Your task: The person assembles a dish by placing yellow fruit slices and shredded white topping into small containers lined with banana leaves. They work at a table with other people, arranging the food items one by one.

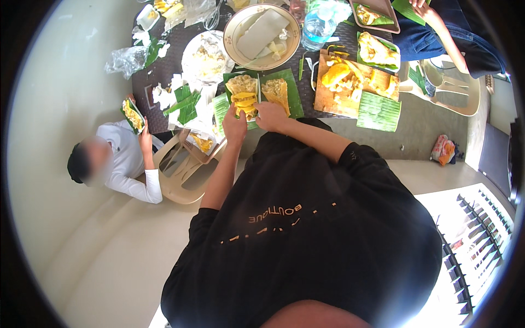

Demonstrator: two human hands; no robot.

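Observation:
My left hand [235, 127] rests at the near edge of a green banana leaf piece [234, 81] that carries yellow fruit slices [244, 102] and a pale sticky mound. My right hand [270, 115] touches the near edge of a second leaf [291, 93] beside it, which holds another yellowish mound [276, 90]. Both hands have fingers bent at the leaves on a dark table [164, 65]; whether they pinch anything I cannot tell.
A round bowl [232, 24] with white slabs stands behind the leaves. A wooden board [324, 97] with yellow fruit lies right. One seated person [123, 158] holds a leaf parcel at left; another person's arm [445, 30] is at top right. A plastic water bottle [318, 24] stands nearby.

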